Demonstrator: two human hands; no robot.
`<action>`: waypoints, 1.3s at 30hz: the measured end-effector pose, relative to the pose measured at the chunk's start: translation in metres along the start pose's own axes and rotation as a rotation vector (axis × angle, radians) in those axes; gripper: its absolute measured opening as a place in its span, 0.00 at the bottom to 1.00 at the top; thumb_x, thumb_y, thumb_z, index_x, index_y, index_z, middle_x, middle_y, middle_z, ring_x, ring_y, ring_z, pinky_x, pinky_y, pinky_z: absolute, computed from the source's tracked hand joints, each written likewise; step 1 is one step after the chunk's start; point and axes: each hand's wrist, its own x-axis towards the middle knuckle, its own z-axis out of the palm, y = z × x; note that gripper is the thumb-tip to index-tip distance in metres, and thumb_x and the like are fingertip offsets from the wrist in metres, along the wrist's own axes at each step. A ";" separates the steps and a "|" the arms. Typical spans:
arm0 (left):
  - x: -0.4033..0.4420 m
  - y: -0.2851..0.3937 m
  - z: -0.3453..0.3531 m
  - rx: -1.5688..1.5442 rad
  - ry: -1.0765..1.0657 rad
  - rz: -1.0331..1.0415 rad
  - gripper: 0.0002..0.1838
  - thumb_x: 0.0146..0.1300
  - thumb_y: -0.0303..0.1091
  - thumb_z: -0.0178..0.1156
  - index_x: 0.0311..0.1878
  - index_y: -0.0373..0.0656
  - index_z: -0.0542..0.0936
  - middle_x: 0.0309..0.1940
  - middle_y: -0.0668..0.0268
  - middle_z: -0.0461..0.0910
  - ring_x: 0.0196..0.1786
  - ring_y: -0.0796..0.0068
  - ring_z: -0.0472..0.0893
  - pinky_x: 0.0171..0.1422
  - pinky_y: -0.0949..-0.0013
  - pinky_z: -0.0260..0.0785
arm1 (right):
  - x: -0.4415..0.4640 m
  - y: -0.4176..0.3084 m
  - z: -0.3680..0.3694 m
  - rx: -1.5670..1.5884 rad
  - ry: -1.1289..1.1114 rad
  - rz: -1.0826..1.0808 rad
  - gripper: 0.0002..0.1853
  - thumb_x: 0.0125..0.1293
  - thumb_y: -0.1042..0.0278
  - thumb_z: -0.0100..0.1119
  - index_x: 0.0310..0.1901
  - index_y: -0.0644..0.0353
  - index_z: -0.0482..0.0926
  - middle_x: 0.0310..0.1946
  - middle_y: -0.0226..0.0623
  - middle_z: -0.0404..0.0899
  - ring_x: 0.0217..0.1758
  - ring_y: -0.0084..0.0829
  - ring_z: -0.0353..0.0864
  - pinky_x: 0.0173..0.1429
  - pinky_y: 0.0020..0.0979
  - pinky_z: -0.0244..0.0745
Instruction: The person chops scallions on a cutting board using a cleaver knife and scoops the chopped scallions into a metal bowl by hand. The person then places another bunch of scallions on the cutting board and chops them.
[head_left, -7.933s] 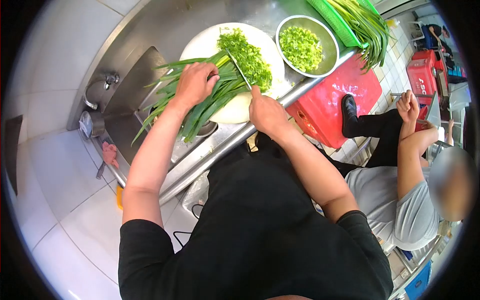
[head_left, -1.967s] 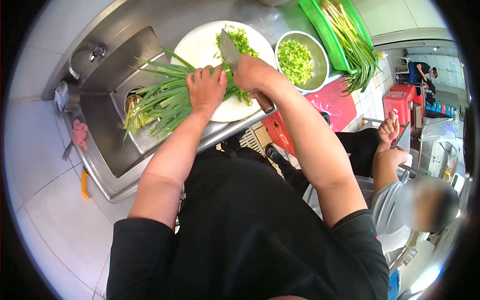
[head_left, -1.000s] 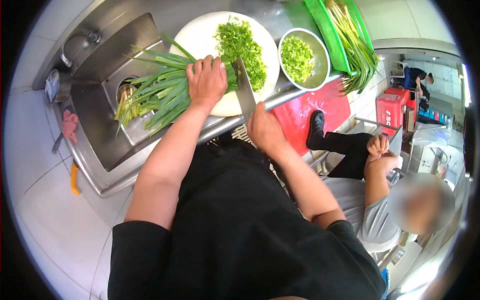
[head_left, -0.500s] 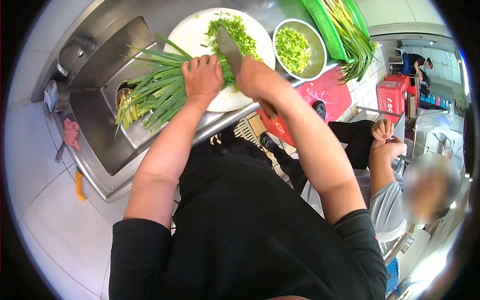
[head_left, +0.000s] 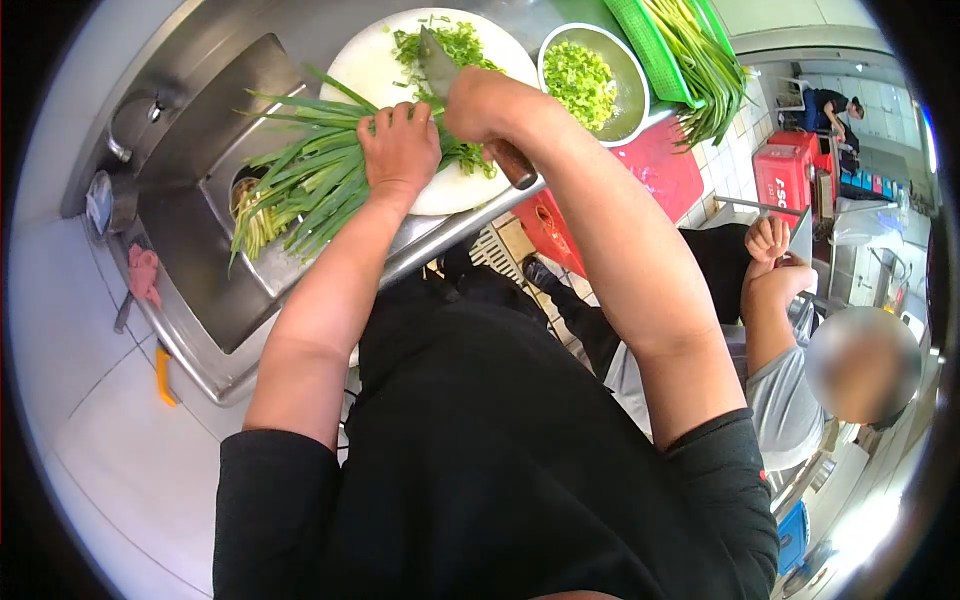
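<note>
My left hand (head_left: 402,150) presses down on a bunch of green onions (head_left: 325,165), its fingers curled over the stalks. The bunch lies across a round white cutting board (head_left: 360,60), with its leafy ends hanging over the sink. In my right hand (head_left: 488,108) is a knife (head_left: 436,66), held by its brown wooden handle, the blade beside my left fingers. Chopped green onions (head_left: 462,45) lie on the board beyond the blade. To the right stands a metal bowl (head_left: 630,95) of chopped green pieces (head_left: 580,85).
A steel sink (head_left: 255,95) with a faucet (head_left: 120,140) is at left. Long green onions (head_left: 700,80) fill a green basket (head_left: 650,50) at upper right. A co-worker in a grey shirt (head_left: 785,400) sits at right. A pink cloth (head_left: 143,272) hangs on the sink edge.
My right hand has moved left and slightly up with the knife, nearer my left hand. The knife handle now shows more fully. My left hand stays on the green onions.
</note>
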 end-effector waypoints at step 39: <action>0.000 -0.005 0.004 -0.076 0.043 -0.013 0.10 0.77 0.40 0.56 0.53 0.47 0.81 0.49 0.62 0.84 0.59 0.59 0.79 0.74 0.47 0.59 | -0.016 0.057 0.120 0.043 0.321 -0.050 0.27 0.70 0.74 0.56 0.65 0.84 0.66 0.41 0.66 0.89 0.43 0.61 0.93 0.49 0.56 0.88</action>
